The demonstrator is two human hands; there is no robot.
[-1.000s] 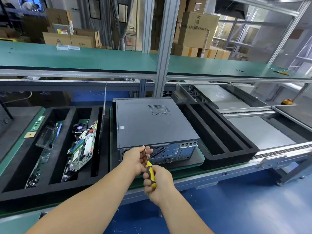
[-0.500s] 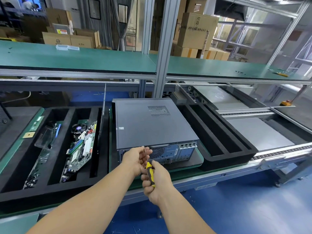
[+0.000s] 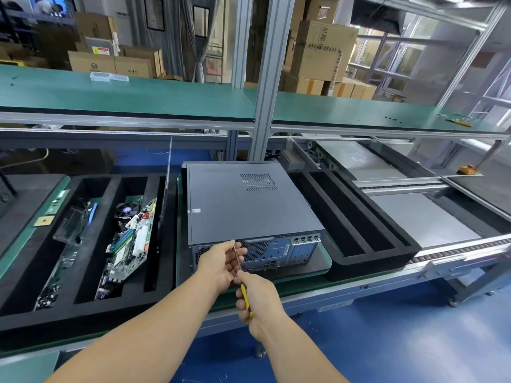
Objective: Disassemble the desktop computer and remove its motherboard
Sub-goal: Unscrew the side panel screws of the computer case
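Head view | desktop computer mid-frame on counter, cover on, motherboard unseen | right hand grips screwdriver | left hand pinches shaft | barely started

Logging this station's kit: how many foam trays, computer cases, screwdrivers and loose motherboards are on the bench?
Foam trays: 2, left and right
Computer cases: 1
Screwdrivers: 1, held in both hands
Loose motherboards: 1, in the left tray
Total: 5
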